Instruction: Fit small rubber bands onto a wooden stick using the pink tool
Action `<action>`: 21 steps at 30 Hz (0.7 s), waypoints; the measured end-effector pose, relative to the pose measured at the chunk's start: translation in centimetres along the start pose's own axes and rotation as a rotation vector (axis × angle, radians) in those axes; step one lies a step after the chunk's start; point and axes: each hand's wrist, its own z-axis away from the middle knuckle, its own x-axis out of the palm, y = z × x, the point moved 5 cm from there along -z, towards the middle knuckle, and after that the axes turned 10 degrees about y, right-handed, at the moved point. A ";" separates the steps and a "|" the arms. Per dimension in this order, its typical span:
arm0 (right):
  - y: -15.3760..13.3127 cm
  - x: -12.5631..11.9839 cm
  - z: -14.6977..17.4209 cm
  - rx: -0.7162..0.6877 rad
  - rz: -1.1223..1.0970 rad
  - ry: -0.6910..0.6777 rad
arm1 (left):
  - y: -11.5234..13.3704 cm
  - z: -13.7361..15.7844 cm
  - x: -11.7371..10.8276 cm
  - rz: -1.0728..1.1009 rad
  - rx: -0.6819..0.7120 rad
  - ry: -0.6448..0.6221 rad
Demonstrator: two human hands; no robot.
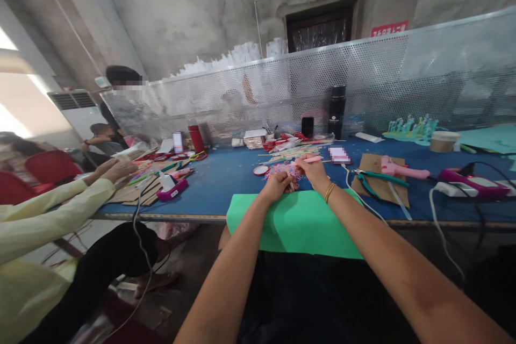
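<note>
My left hand (278, 185) is closed round a thin pale stick (289, 176) above the near edge of the table. Just to its right, my right hand (313, 174), with a gold bracelet at the wrist, is closed on a pink pen-like tool (313, 159). The tool's tip end is near the stick; I cannot tell whether they touch. A pile of small pink and purple pieces (278, 169) lies behind my fingers, partly hidden. Below both hands a green sheet (298, 226) hangs over the table edge onto my lap.
On the blue table (229, 172) lie a round white lid (260, 170), loose sticks (296, 153) and a lit phone (339, 155). To the right are green-handled pliers (381, 176), a pink glue gun (403, 168) and a power strip (473, 184). A co-worker's hands (119, 169) are at left.
</note>
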 end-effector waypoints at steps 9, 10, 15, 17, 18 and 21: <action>0.4 0.1 -0.2 0.002 -0.009 -0.008 | 0.1 0.0 -0.2 -0.039 0.024 0.025; 0.5 -0.1 -0.2 -0.003 -0.008 0.012 | 0.1 0.0 -0.3 -0.059 0.034 0.044; 0.4 -0.1 -0.2 0.005 -0.017 0.012 | 0.1 -0.1 -0.5 -0.117 0.051 0.080; 0.4 0.0 -0.1 0.012 -0.013 -0.016 | 0.1 -0.1 -0.4 -0.101 0.039 0.061; 0.4 0.1 -0.1 0.012 -0.007 -0.018 | 0.0 -0.1 -0.4 -0.092 0.033 0.055; 0.3 -0.1 -0.1 0.000 0.008 0.014 | 0.0 -0.1 -0.3 -0.068 0.020 0.048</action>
